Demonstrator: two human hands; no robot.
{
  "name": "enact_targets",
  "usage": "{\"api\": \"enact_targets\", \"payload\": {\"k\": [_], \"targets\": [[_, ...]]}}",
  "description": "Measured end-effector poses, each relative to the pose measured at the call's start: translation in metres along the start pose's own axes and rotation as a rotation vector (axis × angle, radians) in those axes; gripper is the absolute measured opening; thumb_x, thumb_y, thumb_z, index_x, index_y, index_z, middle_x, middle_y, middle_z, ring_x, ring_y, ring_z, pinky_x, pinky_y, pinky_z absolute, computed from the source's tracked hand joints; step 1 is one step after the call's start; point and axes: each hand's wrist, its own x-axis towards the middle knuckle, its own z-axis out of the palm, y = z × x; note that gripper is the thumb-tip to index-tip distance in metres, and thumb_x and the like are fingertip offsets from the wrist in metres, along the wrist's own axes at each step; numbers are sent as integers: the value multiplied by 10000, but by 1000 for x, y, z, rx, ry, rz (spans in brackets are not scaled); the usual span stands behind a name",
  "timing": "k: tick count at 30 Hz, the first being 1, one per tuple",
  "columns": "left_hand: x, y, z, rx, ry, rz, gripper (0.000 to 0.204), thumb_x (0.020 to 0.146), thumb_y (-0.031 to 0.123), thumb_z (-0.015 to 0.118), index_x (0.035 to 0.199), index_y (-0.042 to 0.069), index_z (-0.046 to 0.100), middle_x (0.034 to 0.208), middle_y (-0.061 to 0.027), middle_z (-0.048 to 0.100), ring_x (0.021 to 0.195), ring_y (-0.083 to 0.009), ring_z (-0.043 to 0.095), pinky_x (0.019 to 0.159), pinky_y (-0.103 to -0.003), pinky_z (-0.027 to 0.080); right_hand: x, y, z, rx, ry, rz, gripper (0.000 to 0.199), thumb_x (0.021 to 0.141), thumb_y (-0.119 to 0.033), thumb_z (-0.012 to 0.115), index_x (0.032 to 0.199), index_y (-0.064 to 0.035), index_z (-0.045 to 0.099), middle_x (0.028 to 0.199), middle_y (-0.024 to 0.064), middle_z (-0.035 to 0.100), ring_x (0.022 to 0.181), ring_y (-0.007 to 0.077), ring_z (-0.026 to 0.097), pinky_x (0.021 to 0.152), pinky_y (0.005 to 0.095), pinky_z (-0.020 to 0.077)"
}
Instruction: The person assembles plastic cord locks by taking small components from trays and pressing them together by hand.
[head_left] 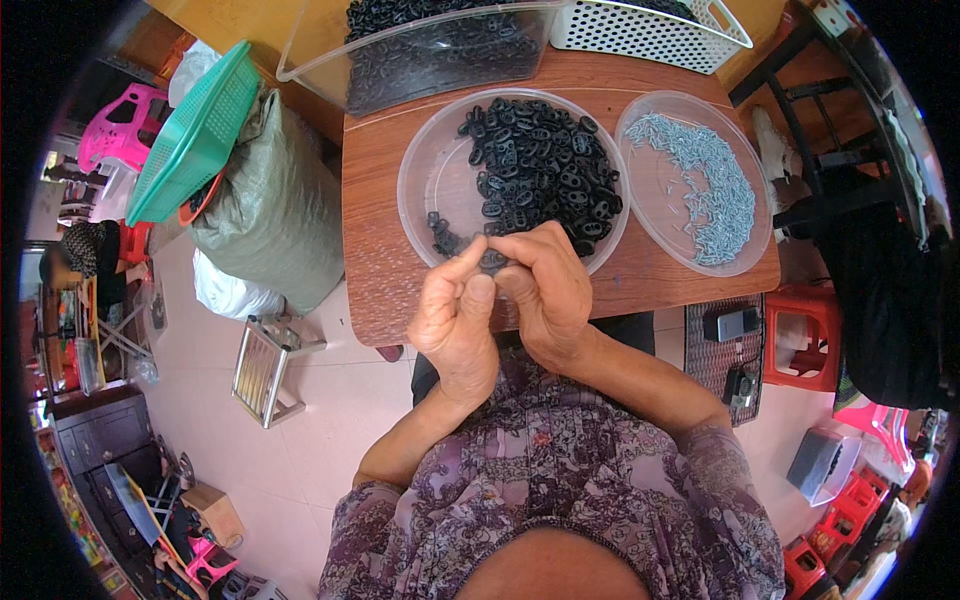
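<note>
Nearest me, my left hand (455, 315) and right hand (545, 290) met at the table's near edge, fingertips pinched shut on a small part I couldn't make out. Assembly seemed underway; next wanted another black ring (540, 165) from the dish beyond, or a screw (700, 185) far right.

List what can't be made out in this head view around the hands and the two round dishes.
- Whatever the left hand and right hand pinch: hidden by the fingertips, too small.
- Near rim of the dish of black parts: covered by both hands.
- Clear bin and white basket: cut off by the top edge.
- Single metal pins: too small to tell shape.
</note>
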Motion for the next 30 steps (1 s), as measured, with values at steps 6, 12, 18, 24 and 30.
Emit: {"api": "enact_targets", "payload": {"k": [6, 12, 18, 24, 30], "targets": [[1, -8, -1, 58, 6, 64, 265, 845, 106, 568, 1037, -69, 519, 1035, -113, 566, 906, -118, 523, 827, -250, 424, 0, 4, 2, -16, 9, -55, 268, 704, 5, 599, 957, 19, 514, 803, 132, 527, 679, 292, 489, 582, 363, 395], [9, -11, 7, 89, 4, 103, 258, 850, 113, 564, 1028, -67, 517, 992, -101, 573, 874, -110, 528, 802, -239, 432, 7, 11, -1, -5, 20, -84, 258, 685, 24, 596, 929, 15, 513, 787, 130, 517, 651, 289, 482, 572, 366, 391], [10, 1, 8, 330, 3, 57, 187, 856, -6, 489, 1019, -56, 567, 912, -55, 581, 767, -75, 513, 688, -196, 428, 9, 5, -7, -43, -6, -29, 154, 764, -35, 554, 911, -6, 518, 802, 135, 530, 698, 303, 492, 611, 371, 399], [29, 12, 3, 376, -213, -44, 290, 852, 40, 522, 1136, -15, 519, 797, -39, 592, 656, -87, 550, 572, -202, 449, 17, 13, -22, 85, -64, 267, 124, 755, -27, 578, 875, -6, 551, 789, 121, 552, 703, 255, 522, 628, 340, 424], [48, 18, -24, 417, -76, -42, 224, 842, 34, 540, 1052, -44, 541, 792, -66, 607, 691, -95, 547, 647, -227, 462, 119, 89, -84, -200, 16, 287, 194, 754, -164, 597, 837, 11, 613, 766, 83, 622, 744, 146, 572, 690, 294, 454]]}}
